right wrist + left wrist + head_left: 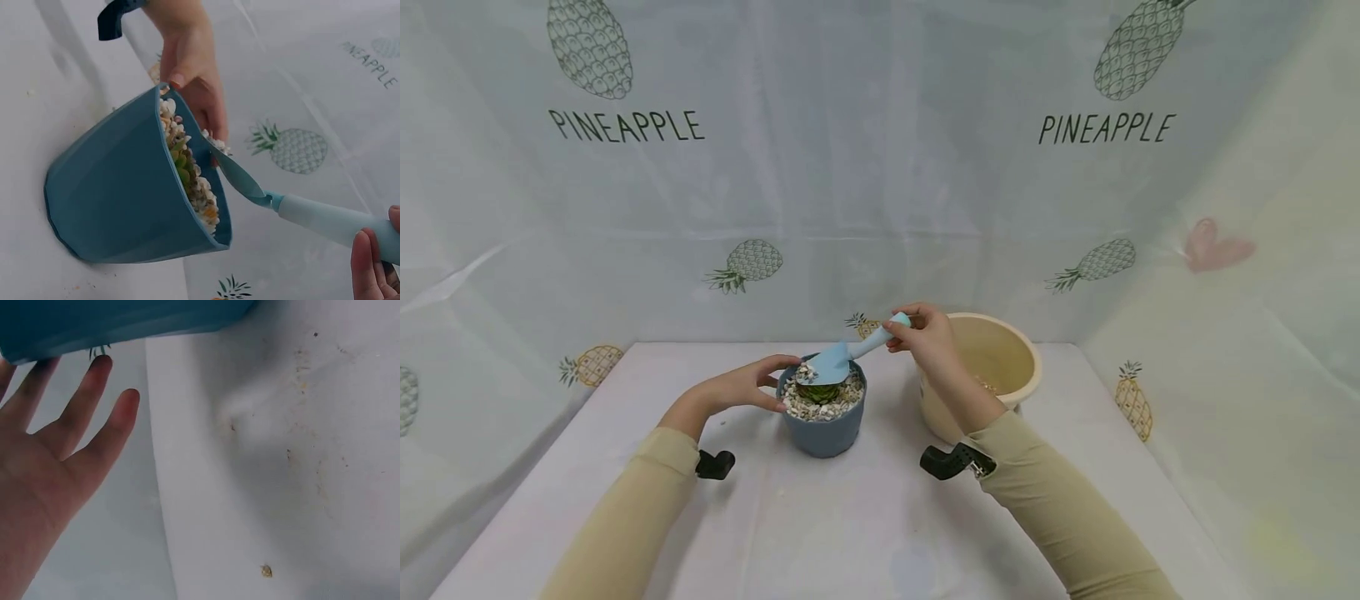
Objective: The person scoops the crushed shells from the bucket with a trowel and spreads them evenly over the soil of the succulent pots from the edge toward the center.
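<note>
A blue flowerpot point(823, 435) holds a green succulent point(818, 393) among pale pebbles point(844, 402). My left hand point(747, 387) holds the pot's left side, thumb and fingers spread around its rim; in the left wrist view the hand point(56, 444) has two fingertips apart from the pot. With my right hand point(928, 340) I grip the handle end of a light blue garden trowel point(831, 365). Its blade tilts down over the pot's back left, with pebbles at its tip. The blade partly hides the succulent from above. In the right wrist view the trowel handle point(331, 220) reaches my fingertips.
A cream bucket point(1027, 375) stands right of the flowerpot, partly behind my right forearm, with some grains inside. A white cloth point(827, 533) covers the table; crumbs and a small pebble point(267, 571) lie on it. A pineapple-print curtain point(865, 183) hangs behind.
</note>
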`<move>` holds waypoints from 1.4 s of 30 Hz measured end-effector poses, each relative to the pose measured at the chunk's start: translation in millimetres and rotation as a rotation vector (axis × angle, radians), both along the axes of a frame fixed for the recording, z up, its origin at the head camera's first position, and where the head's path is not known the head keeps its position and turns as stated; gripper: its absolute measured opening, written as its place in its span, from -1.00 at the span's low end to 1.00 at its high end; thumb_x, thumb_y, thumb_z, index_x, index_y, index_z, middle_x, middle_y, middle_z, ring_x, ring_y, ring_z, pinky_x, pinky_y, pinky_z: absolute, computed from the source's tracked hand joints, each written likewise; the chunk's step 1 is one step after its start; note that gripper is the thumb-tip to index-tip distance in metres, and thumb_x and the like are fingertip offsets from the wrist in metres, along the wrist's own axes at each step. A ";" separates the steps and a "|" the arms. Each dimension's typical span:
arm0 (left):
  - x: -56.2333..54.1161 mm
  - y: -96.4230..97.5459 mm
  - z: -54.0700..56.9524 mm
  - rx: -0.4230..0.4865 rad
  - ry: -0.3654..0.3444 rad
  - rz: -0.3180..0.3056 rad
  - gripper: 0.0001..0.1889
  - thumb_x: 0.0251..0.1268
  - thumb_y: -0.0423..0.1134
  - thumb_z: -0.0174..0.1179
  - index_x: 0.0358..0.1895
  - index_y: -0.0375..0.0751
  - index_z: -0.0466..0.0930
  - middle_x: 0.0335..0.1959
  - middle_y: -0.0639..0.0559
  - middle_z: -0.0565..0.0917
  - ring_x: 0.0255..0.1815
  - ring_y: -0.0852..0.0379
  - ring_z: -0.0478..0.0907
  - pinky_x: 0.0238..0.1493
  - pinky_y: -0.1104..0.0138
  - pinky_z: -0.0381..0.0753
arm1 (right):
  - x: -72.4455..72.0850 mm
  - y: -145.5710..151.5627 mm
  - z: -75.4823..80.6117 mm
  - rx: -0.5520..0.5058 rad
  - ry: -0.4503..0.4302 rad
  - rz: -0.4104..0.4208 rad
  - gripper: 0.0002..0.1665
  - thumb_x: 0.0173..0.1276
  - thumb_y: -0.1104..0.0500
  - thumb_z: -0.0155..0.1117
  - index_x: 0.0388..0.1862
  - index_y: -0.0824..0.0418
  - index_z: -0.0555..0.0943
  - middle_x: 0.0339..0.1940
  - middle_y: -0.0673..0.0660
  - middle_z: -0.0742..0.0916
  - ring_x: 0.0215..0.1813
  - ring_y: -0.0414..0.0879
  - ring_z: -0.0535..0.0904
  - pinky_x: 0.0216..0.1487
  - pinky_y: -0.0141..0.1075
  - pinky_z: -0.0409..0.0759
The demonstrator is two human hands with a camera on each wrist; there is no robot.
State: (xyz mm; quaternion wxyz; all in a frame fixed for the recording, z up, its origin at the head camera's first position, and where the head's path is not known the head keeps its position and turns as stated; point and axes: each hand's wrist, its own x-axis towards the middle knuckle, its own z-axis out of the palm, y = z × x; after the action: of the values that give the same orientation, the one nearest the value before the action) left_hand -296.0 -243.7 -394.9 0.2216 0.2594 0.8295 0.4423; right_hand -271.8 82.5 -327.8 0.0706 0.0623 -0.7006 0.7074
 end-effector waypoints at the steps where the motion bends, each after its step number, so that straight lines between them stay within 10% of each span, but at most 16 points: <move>1: -1.4 -1.0 0.2 -0.005 -0.009 -0.013 -0.07 0.16 -0.18 0.42 0.55 0.00 0.04 0.56 -0.12 -0.10 0.42 -0.38 0.09 0.22 -0.29 0.21 | 0.2 -1.6 -0.5 0.000 0.004 0.000 -0.70 0.30 0.36 0.34 -0.01 0.43 0.56 -0.25 0.27 0.67 -0.50 -0.12 0.65 -0.25 -0.12 0.69; 15: -28.5 -14.6 -7.4 0.055 -0.120 -0.190 -0.02 0.17 -0.26 0.41 0.58 -0.03 -0.04 0.58 -0.14 -0.15 0.52 -0.33 -0.21 0.36 -0.27 -0.09 | 6.2 -21.9 0.2 0.034 0.010 0.009 -0.71 0.29 0.30 0.39 -0.04 0.37 0.59 -0.26 0.25 0.67 -0.46 -0.09 0.67 -0.31 -0.21 0.69; 42: -11.2 13.7 -12.3 0.098 -0.066 -0.092 0.09 0.04 -0.29 0.49 0.58 0.02 -0.08 0.56 -0.14 -0.09 0.53 -0.29 -0.25 0.33 -0.27 0.03 | 7.1 -21.1 7.6 0.145 0.081 0.049 -0.62 0.29 0.17 0.42 0.00 0.35 0.60 -0.29 0.20 0.67 -0.38 0.02 0.68 -0.26 -0.15 0.69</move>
State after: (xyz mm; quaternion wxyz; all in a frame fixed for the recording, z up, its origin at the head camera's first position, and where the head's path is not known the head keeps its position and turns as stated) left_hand -307.1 -230.0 -407.2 0.2561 0.2929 0.7863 0.4800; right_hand -264.7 61.4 -320.2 0.0769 0.1131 -0.7447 0.6533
